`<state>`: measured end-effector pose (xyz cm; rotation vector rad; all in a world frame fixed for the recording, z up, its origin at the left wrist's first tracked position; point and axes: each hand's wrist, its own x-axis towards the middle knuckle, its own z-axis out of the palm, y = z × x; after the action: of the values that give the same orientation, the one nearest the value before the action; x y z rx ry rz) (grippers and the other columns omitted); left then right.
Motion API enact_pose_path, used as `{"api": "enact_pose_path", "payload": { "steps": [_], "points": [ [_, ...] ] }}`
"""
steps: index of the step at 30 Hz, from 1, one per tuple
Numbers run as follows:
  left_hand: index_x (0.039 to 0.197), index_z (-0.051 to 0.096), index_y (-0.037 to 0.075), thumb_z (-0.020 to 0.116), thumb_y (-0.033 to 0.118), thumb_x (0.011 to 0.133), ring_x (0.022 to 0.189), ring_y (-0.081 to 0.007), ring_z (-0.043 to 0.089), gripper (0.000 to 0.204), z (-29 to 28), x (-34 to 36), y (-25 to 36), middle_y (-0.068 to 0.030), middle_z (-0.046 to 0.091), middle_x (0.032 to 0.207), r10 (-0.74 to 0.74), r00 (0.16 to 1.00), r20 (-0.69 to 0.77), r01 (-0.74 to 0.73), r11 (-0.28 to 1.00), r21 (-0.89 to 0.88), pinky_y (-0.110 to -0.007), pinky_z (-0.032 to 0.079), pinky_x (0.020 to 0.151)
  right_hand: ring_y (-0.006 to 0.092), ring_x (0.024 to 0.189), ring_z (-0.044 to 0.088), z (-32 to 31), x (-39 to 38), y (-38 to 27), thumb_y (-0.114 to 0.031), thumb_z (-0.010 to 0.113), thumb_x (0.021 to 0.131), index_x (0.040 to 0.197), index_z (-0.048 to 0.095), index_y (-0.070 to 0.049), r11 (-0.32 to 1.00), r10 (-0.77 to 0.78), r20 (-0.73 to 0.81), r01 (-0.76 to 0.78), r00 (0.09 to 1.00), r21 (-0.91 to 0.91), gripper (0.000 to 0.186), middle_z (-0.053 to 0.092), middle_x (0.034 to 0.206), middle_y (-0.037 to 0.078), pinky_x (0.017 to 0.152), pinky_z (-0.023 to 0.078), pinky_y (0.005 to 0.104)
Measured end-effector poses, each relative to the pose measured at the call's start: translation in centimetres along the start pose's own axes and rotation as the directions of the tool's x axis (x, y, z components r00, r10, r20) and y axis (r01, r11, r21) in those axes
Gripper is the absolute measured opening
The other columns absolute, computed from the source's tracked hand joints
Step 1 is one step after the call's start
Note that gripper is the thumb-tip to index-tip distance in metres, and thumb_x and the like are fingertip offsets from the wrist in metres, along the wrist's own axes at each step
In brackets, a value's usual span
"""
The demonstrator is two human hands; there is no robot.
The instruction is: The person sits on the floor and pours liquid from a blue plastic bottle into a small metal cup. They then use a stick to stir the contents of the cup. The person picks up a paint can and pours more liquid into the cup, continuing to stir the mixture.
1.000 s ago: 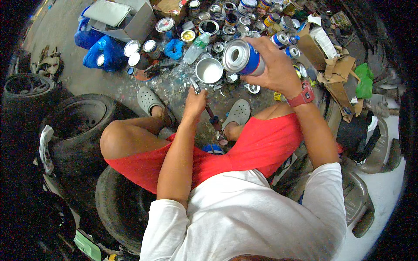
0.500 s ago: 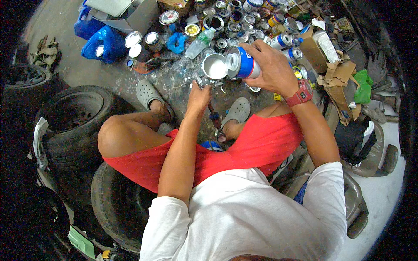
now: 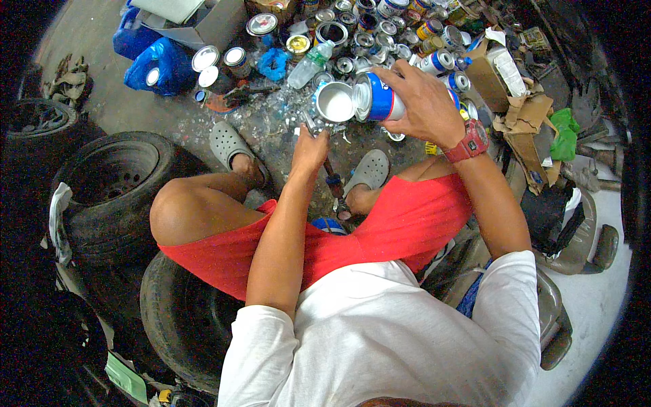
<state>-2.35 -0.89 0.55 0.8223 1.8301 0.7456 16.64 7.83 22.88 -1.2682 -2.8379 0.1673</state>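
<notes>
My right hand wraps round a blue and white can, tipped on its side with its mouth pointing left. The can's pale rim is right beside a round open cup with white inside; no stream between them can be made out. Closed below the cup, my left hand grips a tool that looks like a spray gun, its metal end showing above the fist. A dark, hose-like piece runs down under that hand. Whether the cup is joined to the tool, I cannot tell.
Several paint cans crowd the floor ahead, with a clear plastic bottle beside them. Blue bags lie at the far left. A torn cardboard box stands at the right, and tyres are at the left.
</notes>
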Motion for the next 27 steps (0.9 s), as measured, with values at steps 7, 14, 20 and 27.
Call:
{"api": "enact_pose_path", "payload": {
  "steps": [7, 14, 20, 27],
  "points": [
    [0.131, 0.047, -0.007, 0.061, 0.027, 0.084, 0.092, -0.0321, 0.066, 0.06, 0.0, 0.6, -0.7, -0.0239, 0.067, 0.106, -0.005, 0.998, 0.055, 0.006, 1.0, -0.016, -0.042, 0.051, 0.082, 0.0407, 0.109, 0.06, -0.1, 0.2, -0.2, -0.026, 0.088, 0.058, 0.138, 0.049, -0.015, 1.0, -0.004, 0.033, 0.004, 0.999, -0.015, 0.089, 0.052, 0.129, 0.021, 0.091, 0.05, 0.0481],
    [0.124, 0.05, -0.005, 0.061, 0.024, 0.085, 0.085, -0.0281, 0.066, 0.05, -0.1, 0.6, -1.1, -0.0188, 0.067, 0.096, 0.032, 0.999, 0.024, -0.031, 0.998, -0.049, -0.039, 0.052, 0.077, 0.041, 0.108, 0.06, 0.2, 0.6, -0.4, -0.027, 0.088, 0.058, 0.138, 0.049, -0.016, 0.999, -0.023, 0.033, 0.024, 0.999, -0.028, 0.09, 0.052, 0.13, 0.022, 0.09, 0.05, 0.0491],
    [0.127, 0.048, -0.006, 0.062, 0.024, 0.086, 0.084, -0.0274, 0.066, 0.053, -1.1, -1.3, 2.3, -0.0188, 0.067, 0.097, -0.047, 0.993, 0.109, 0.055, 0.996, -0.075, -0.039, 0.052, 0.075, 0.0407, 0.107, 0.06, 0.2, 0.6, -0.1, -0.029, 0.088, 0.059, 0.137, 0.05, -0.016, 0.999, 0.009, 0.078, -0.006, 0.997, -0.039, 0.088, 0.053, 0.128, 0.022, 0.089, 0.051, 0.0488],
    [0.132, 0.044, -0.008, 0.062, 0.023, 0.085, 0.083, -0.0273, 0.065, 0.058, -0.1, 0.3, -0.2, -0.0197, 0.067, 0.099, -0.051, 0.997, 0.056, 0.053, 0.998, -0.041, -0.039, 0.052, 0.072, 0.0408, 0.108, 0.06, 0.0, 0.8, -0.2, -0.027, 0.088, 0.059, 0.137, 0.05, -0.015, 0.999, -0.006, 0.076, 0.009, 0.997, -0.041, 0.088, 0.054, 0.128, 0.022, 0.091, 0.051, 0.0484]
  ]
}}
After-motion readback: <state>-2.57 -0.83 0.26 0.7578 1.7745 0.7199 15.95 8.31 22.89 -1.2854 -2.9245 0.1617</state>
